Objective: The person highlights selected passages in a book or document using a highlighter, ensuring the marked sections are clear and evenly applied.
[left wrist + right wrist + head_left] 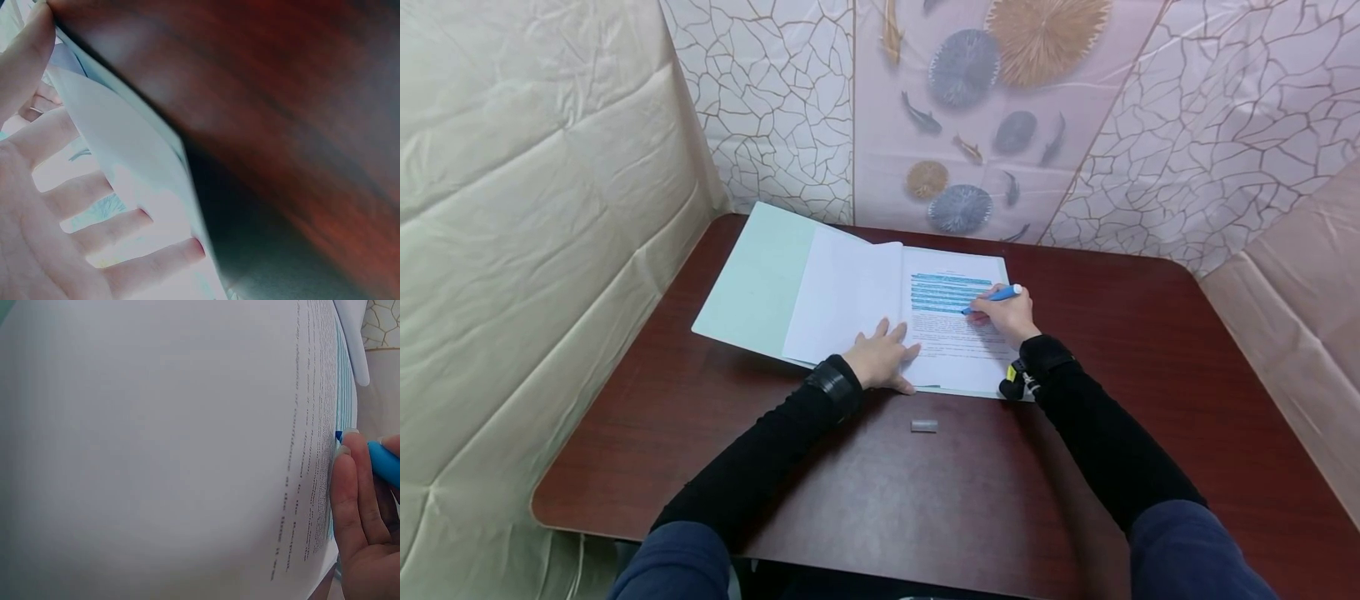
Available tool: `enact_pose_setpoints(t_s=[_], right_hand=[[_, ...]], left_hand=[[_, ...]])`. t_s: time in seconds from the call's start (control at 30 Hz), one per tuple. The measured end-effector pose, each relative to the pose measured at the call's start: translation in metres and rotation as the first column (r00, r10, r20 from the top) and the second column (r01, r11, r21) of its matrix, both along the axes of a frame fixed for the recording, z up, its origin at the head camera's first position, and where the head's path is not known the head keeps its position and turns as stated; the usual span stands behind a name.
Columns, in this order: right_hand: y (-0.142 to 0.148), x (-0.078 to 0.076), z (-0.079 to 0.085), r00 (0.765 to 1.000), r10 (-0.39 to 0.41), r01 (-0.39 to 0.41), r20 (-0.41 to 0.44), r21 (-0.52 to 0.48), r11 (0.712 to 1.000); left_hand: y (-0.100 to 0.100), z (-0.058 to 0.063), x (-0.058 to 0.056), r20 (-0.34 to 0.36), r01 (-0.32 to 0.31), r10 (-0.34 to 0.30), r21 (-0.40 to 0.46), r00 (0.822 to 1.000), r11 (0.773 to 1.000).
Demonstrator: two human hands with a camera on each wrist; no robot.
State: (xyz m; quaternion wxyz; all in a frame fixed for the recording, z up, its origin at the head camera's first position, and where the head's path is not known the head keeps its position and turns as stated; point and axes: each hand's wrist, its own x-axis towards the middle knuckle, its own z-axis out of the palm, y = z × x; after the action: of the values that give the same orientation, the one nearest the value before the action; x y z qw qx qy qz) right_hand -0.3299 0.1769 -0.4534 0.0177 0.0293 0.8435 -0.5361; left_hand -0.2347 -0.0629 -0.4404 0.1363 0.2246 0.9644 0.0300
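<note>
A blue highlighter (1004, 293) is pinched in my right hand (1011, 317), its tip on a printed page (955, 358). Blue marked lines (951, 292) cover the upper part of the text. In the right wrist view the highlighter (384, 464) lies between the fingers, its dark blue tip at the edge of the marked lines. My left hand (880, 357), fingers spread, rests on the lower inner part of the open pale green folder (760, 275), over the turned white sheets (850, 292). The left wrist view shows its straight fingers (153, 259) against the white paper.
A small grey cap-like cylinder (924, 426) lies on the dark red-brown table (970, 492) in front of the folder. A black and yellow item (1012, 382) hangs at the right wrist by the page's corner. A patterned curtain (775, 100) stands behind the table.
</note>
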Motion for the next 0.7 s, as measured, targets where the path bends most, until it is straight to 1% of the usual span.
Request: enact_pose_setpoints(t_s=[0.33, 0.47, 0.7], right_hand=[[0.0012, 0.0001, -0.0004, 1.000, -0.020, 0.020, 0.003, 0.012, 1.000], [0.0010, 0.0001, 0.0004, 0.999, -0.032, 0.032, 0.011, 0.003, 0.999], [0.0025, 0.0005, 0.0009, 1.000, -0.025, 0.025, 0.010, 0.015, 1.000]], left_hand=[[0.0007, -0.0004, -0.0003, 0.002, -0.001, 0.001, -0.007, 1.000, 1.000], [0.0007, -0.0004, 0.0000, 0.003, -0.003, 0.003, -0.009, 1.000, 1.000], [0.0008, 0.0014, 0.0005, 0.008, -0.008, 0.008, -0.003, 1.000, 1.000]])
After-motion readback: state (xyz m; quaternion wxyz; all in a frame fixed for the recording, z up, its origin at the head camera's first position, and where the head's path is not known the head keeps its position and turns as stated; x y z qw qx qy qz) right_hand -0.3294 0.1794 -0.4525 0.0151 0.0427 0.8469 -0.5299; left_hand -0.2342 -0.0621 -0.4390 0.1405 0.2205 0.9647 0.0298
